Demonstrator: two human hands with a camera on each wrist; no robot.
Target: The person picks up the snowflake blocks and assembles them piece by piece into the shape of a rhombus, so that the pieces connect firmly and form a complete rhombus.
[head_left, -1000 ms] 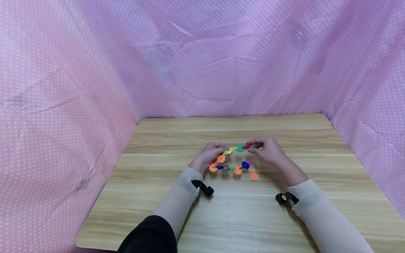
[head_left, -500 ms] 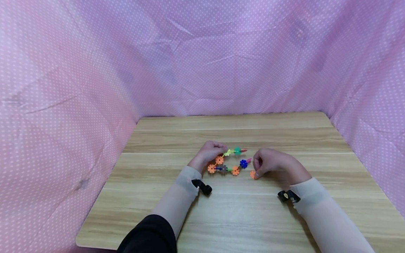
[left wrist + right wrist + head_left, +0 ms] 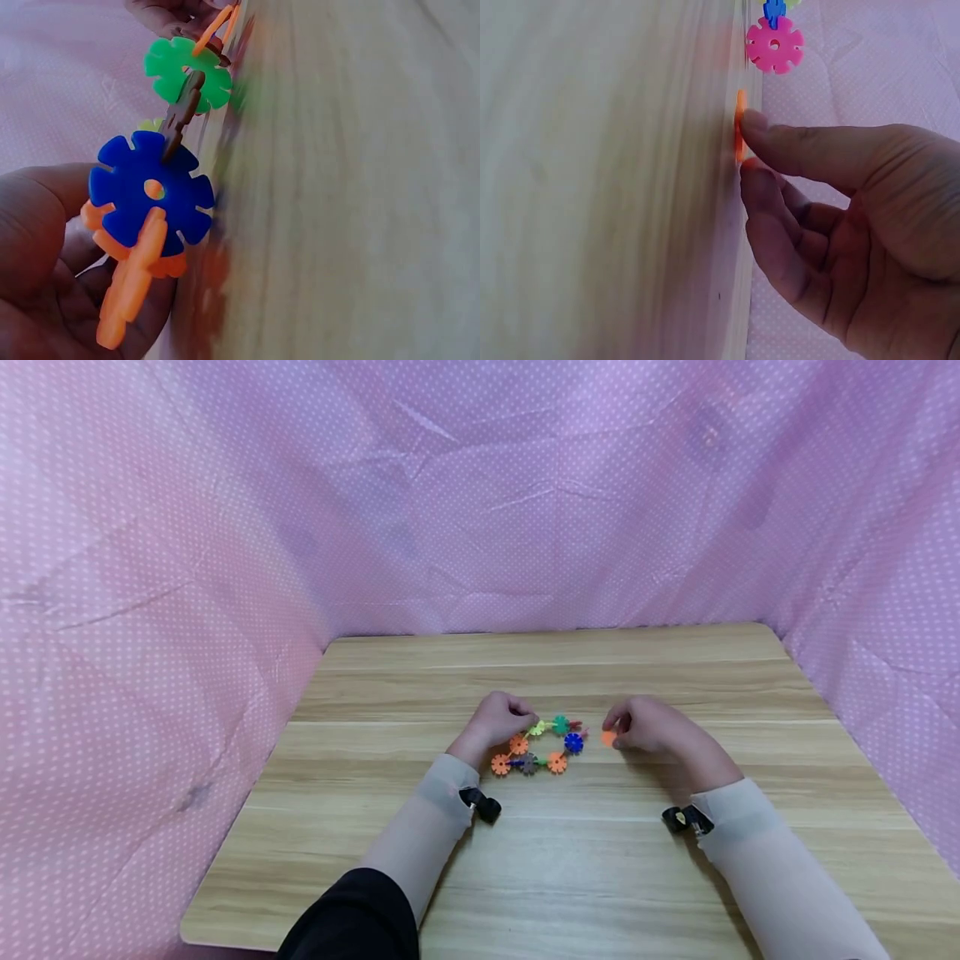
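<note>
Slotted plastic snowflake discs are joined into a bent chain (image 3: 557, 763) on the table, in orange, blue, grey, green, yellow and red. My left hand (image 3: 495, 722) pinches the chain at its yellow disc (image 3: 536, 727). A blue disc (image 3: 135, 176) and orange ones of the chain stand in front of that hand's palm in the left wrist view. Right of the chain, my right hand (image 3: 652, 727) pinches a loose orange disc (image 3: 608, 738) between thumb and fingertips, low over the tabletop. A pink disc (image 3: 775, 45) at the chain's end shows beyond it in the right wrist view.
The wooden table (image 3: 465, 877) has rounded corners. Pink dotted cloth (image 3: 480, 527) hangs behind it and along both sides. Each wrist wears a small black camera, such as the left camera (image 3: 483, 806).
My right hand left the red end of the chain, took the loose orange disc and moved it away from me. The chain has come down, and its two ends lie closer together.
</note>
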